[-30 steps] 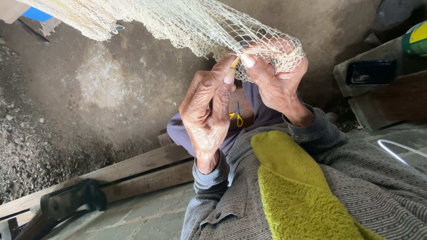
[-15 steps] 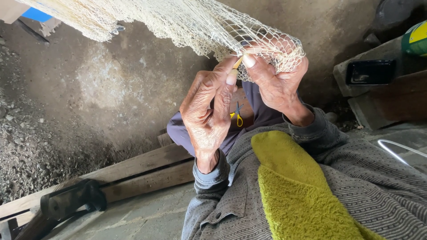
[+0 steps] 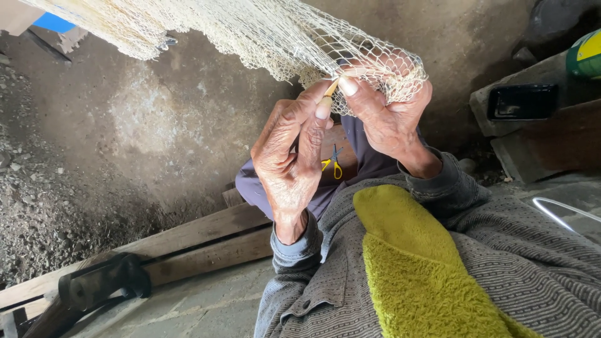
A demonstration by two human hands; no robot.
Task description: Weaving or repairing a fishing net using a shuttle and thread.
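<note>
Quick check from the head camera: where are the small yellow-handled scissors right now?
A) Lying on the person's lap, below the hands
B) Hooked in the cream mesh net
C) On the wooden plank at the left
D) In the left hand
A: the small yellow-handled scissors lie on the purple-clad lap, below the left hand and right hand, both of which are busy at the cream mesh net.
</note>
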